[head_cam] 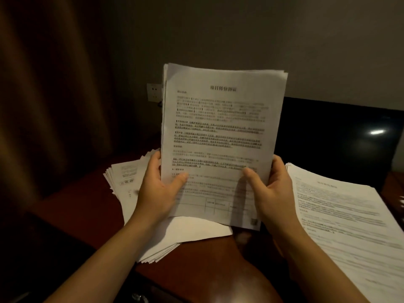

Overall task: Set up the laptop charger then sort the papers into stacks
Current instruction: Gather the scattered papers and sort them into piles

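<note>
Papers point(220, 132) stand upright, gripped at their lower edges by left hand point(156, 189) and right hand point(270, 189) (print too blurred to read). Stacks lie under each hand; the right stack point(349, 219) runs off-frame.

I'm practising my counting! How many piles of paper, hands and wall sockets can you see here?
Piles of paper: 3 (held pile, left pile on the desk, right pile on the desk)
Hands: 2 (left hand, right hand, both gripping the held pile)
Wall sockets: 1 (wall socket)
Total: 6
</note>
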